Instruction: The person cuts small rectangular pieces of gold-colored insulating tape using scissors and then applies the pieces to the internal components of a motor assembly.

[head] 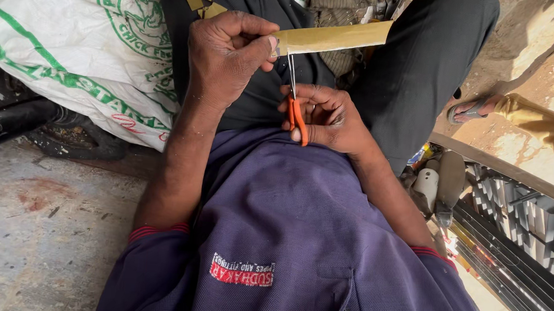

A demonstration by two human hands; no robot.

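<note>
Over your lap: you look straight down at both hands, held above your dark trousers and purple shirt.
Far left: a white sack with green print lies on the ground, with a dark tyre-like shape under its edge.
Left hand: your left hand is curled shut, thumb and forefinger pinching the near end of the tan strip.
Strip: it runs flat from that pinch out to your right, long axis nearly level and rising slightly at the far end.
Scissors: the orange-handled scissors stand almost upright, blades pointing up to the strip's lower edge just beside your left thumb; whether they are parted is too fine to tell.
Right hand: your right hand sits directly below the strip, fingers closed through and around the orange loops.
Key relation: blades cross the strip's length at close to a right angle, right next to the pinch, so the left hand is the nearer one.
Right edge: a sandalled foot of another person and a dark metal grille.
</note>
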